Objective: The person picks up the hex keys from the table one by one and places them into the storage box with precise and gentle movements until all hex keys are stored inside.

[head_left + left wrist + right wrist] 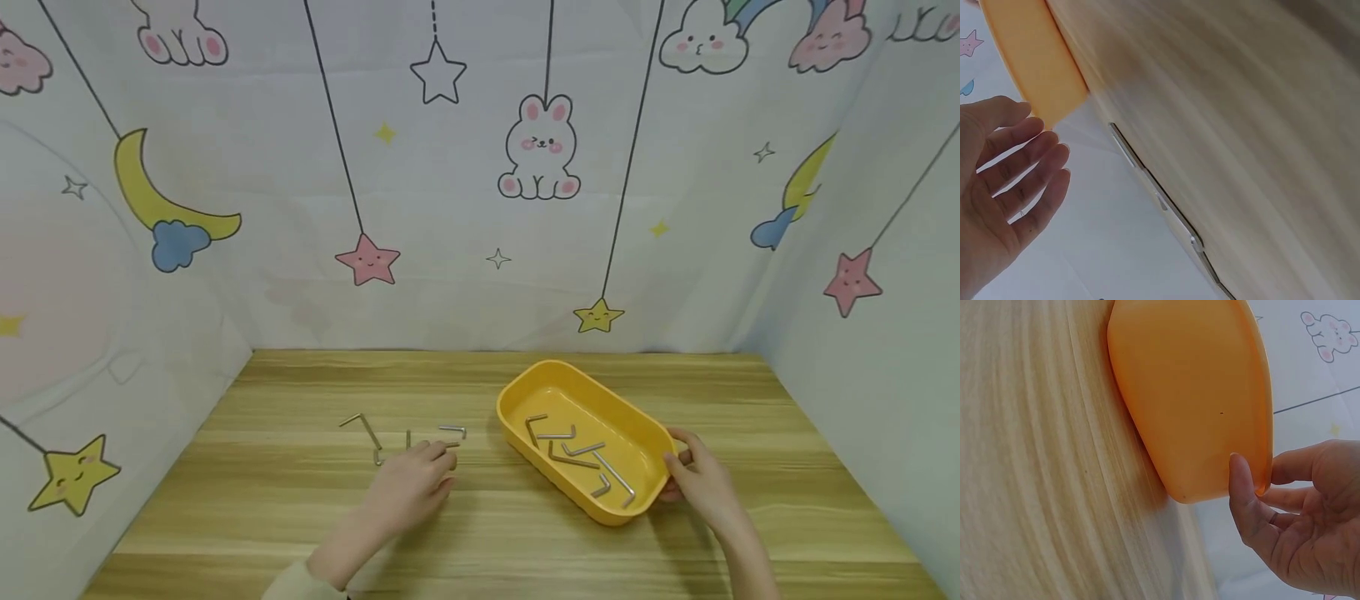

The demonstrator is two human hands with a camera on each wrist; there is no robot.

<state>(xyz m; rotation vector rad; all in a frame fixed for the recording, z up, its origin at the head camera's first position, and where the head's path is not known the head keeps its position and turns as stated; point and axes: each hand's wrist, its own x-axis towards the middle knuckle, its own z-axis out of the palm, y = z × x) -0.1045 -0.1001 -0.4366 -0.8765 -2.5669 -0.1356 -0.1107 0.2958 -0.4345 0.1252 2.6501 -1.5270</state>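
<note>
My right hand (703, 483) pinches the near right corner of a yellow plastic bin (517, 433), thumb on one side of the wall and fingers on the other, as the right wrist view also shows. Inside the bin lie several L-shaped hex keys (573, 464). Left of it, my left hand (414, 485) hovers low by more hex keys on the table, one of them a bent hex key (453, 429) just beyond its fingertips. The left wrist view shows the fingers (1035, 172) loosely bent and apart, holding nothing. Part of this small group is hidden behind the hand.
The wood-grain table (247, 467) carries everything. A longer hex key (369, 429) lies on the far left of the loose group. White cloth walls (465, 192) with printed rabbits, stars and moons enclose the table at the back and both sides.
</note>
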